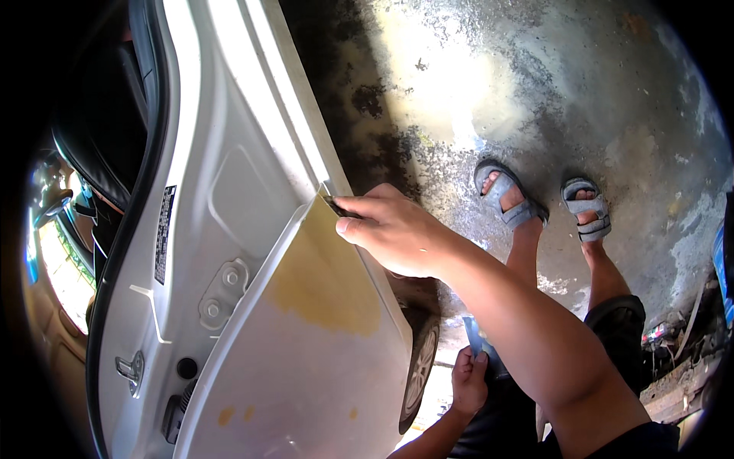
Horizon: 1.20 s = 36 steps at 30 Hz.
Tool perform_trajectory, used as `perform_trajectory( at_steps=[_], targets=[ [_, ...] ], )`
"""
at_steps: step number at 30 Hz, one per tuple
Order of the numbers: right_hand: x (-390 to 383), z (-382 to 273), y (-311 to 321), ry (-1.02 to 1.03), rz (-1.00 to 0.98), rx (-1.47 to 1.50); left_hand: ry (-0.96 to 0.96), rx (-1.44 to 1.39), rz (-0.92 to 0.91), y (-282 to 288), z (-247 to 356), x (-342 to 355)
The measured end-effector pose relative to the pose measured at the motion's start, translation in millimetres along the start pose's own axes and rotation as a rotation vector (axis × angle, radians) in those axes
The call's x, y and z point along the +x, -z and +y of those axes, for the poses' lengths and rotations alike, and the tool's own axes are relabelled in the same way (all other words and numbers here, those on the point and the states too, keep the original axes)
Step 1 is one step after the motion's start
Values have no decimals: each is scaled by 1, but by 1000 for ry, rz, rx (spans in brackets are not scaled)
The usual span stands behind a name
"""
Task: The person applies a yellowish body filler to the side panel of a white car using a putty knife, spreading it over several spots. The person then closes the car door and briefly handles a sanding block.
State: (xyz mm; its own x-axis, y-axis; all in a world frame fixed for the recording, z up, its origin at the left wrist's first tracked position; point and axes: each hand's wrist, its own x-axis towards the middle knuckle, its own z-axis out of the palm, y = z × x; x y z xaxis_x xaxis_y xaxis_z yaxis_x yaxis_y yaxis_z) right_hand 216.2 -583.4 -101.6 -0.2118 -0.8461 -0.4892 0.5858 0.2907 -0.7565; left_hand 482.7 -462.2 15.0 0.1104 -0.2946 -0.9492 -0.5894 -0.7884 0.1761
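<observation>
A small dark tool (334, 205) is being pinched between the thumb and curled fingers of the nearly closed right hand (397, 229), at the upper corner of a white car panel (298, 390). The panel is lying to the hand's left and below it, and a yellowish patch (329, 287) is being borne there. By the folded left hand (468, 382), a flat blue sheet (475, 333) is being gripped.

A stained concrete floor (642, 99) is brightly lit in one patch; a spoked wheel (420, 369) is partly hidden; a blue object (720, 264) is cut off at right.
</observation>
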Motion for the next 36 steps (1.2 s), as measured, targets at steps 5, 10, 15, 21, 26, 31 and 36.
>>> perform_trajectory(
  at_steps=[5, 10, 15, 21, 26, 31, 36],
  targets=[
    [-4, -16, -18, -63, 7, -107, -185, 207, 11, -15, 16, -2],
    [-33, -9, -7, 244, 78, 87, -196, 210, 63, -11, 16, -3],
    [-84, 20, 39, 307, 47, 218, -413, -147, 128, -33, 86, -11],
    [-121, 31, 36, 485, -138, 343, -829, -227, 107, -68, 175, -8],
    [-103, 75, 31, 238, -57, 2, -1027, -151, 55, -57, 183, -17],
    [-10, 42, 11, -320, -106, 680, -724, 365, 379, -13, 122, -5],
    [24, 13, 5, -459, -137, 777, -581, 1055, 245, 17, 32, -20]
  ],
)
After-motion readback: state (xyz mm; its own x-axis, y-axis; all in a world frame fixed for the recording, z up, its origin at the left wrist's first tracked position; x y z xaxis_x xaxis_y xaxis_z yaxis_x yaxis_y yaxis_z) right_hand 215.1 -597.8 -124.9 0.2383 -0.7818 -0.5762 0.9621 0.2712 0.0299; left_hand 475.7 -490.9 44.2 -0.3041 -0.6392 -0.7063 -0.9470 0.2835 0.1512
